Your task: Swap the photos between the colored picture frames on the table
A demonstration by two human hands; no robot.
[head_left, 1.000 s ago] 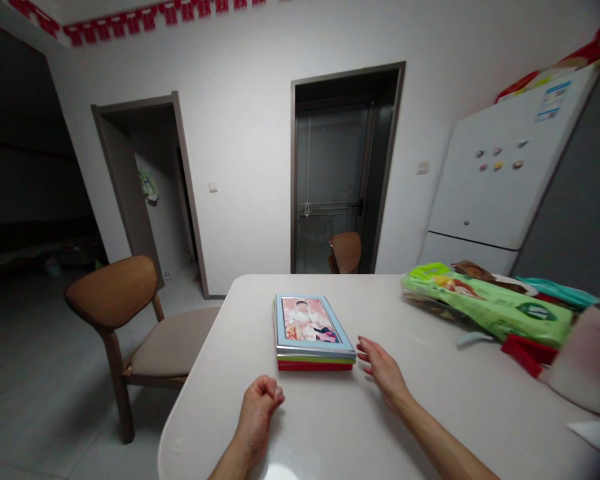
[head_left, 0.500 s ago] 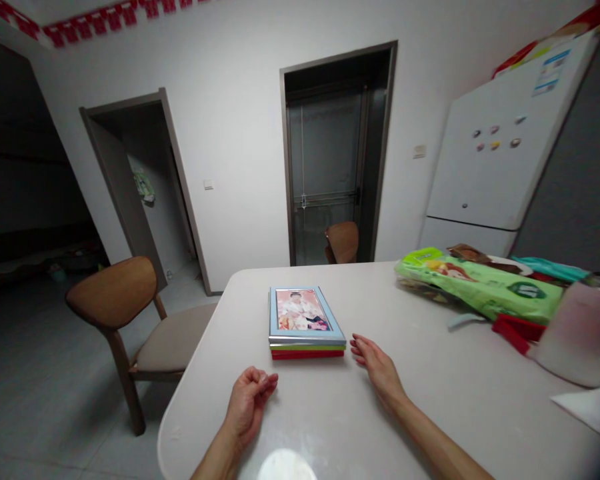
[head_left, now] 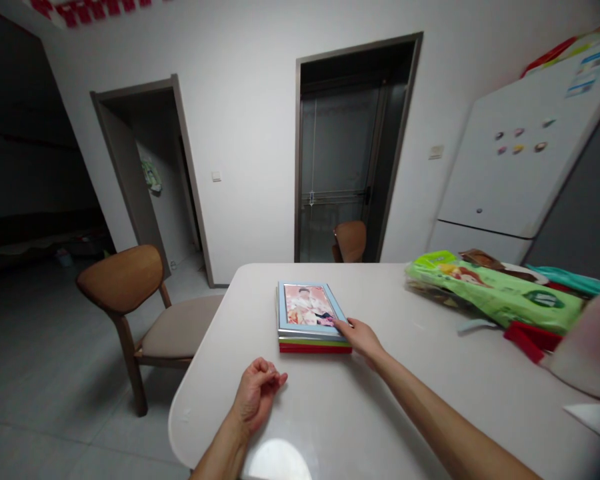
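A light-blue picture frame [head_left: 307, 328] lies on top of a small stack, its picture facing up. Below it are a green edge [head_left: 316, 343] and a red edge [head_left: 315, 349]. My right hand [head_left: 361, 339] grips the blue frame's near right corner, thumb on top and the other fingers at the side, partly hidden. Just in front of the stack, apart from it, my left hand [head_left: 260, 393] rests on the white table [head_left: 350, 413] with its fingers curled in; nothing shows in it.
A green packet [head_left: 505, 287], a red item [head_left: 533, 341] and a pinkish translucent container [head_left: 587, 350] sit on the table's right side. A wooden chair [head_left: 123, 280] stands at the left, another chair [head_left: 351, 241] behind the table. A white fridge [head_left: 510, 173] is at the back right.
My right hand has moved from beside the stack onto the blue frame's corner and taken hold of it. The left hand keeps its curled pose. The view has shifted slightly.
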